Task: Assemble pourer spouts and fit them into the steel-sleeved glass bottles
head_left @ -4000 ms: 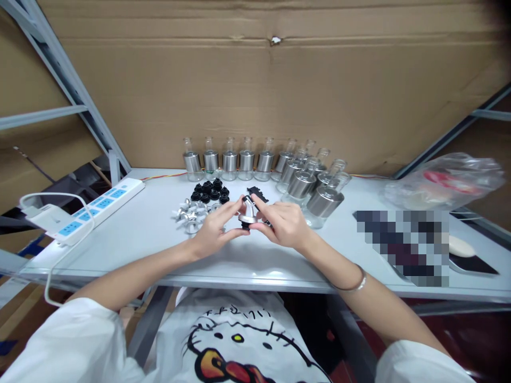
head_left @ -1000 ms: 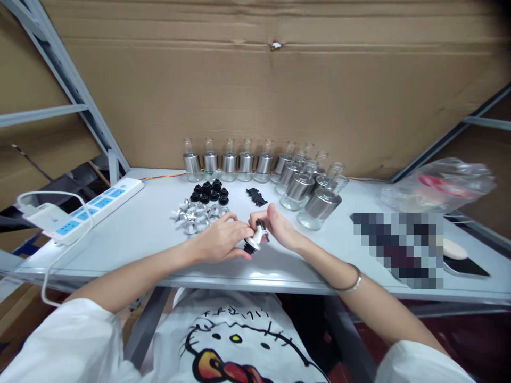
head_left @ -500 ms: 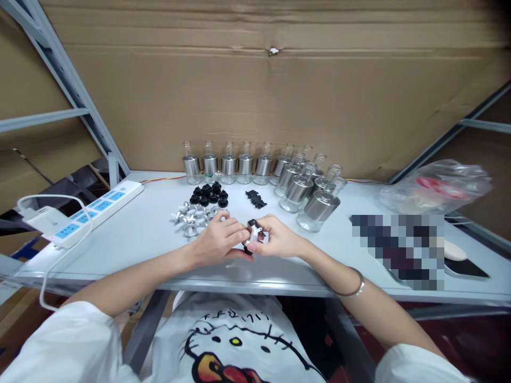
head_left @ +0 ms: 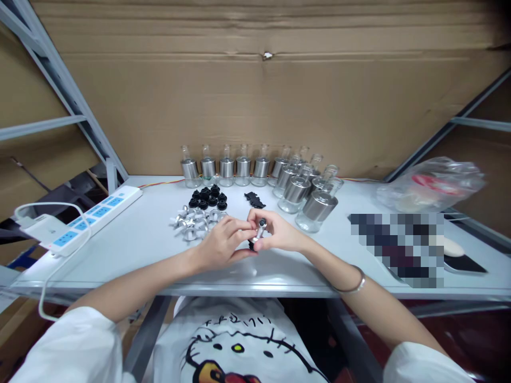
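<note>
Both hands meet above the front of the grey table. My left hand (head_left: 223,242) and my right hand (head_left: 279,232) have their fingers closed round a small silver-and-black bottle spout (head_left: 261,229), its dark tip pointing up. Part of the spout is covered by fingers. Just beyond my left hand lies a pile of silver spouts (head_left: 191,223) with whitish stems. Behind that pile is a cluster of black stoppers (head_left: 207,197). A few flat black pieces (head_left: 254,200) lie farther back, beyond the hands.
Several glass bottles with steel sleeves (head_left: 261,166) stand along the back and to the right. A white power strip (head_left: 96,215) with a plugged-in charger lies at left. On the right are a clear plastic bag (head_left: 431,186) and a dark item (head_left: 465,265), partly blurred out.
The spout has turned between my fingers, so its narrow end now points upward. Both hands have shifted slightly right, and the view has moved a little.
</note>
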`<control>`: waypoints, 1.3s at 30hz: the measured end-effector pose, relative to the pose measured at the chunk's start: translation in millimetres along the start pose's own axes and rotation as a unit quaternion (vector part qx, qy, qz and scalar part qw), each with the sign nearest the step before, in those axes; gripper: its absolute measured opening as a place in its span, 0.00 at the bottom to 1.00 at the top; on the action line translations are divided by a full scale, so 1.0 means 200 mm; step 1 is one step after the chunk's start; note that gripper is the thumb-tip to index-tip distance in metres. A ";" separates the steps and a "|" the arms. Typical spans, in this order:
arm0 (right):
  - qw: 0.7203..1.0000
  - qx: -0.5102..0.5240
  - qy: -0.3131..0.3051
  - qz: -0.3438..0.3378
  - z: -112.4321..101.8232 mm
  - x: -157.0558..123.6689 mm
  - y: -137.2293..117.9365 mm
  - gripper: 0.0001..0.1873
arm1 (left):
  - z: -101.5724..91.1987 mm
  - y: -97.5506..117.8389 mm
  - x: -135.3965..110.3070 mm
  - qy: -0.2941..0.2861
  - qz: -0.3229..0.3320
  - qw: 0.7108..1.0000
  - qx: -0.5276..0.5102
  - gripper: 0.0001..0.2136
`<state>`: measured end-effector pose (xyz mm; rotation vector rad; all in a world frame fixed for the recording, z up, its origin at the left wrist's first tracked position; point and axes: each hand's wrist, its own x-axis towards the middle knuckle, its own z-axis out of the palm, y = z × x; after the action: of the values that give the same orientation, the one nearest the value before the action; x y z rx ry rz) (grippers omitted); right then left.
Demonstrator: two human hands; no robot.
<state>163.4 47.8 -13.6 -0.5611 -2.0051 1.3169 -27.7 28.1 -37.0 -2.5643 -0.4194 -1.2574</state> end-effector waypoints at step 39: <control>0.914 0.045 0.387 -0.116 -0.06 -0.09 -0.33 0.16 | 0.01 -0.02 -0.06 -0.011 -0.104 0.945 -0.309 0.33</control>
<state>186.0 17.2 44.0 -0.6485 -1.2958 0.8422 -33.9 30.2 -47.4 -3.1159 -0.3458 -1.6483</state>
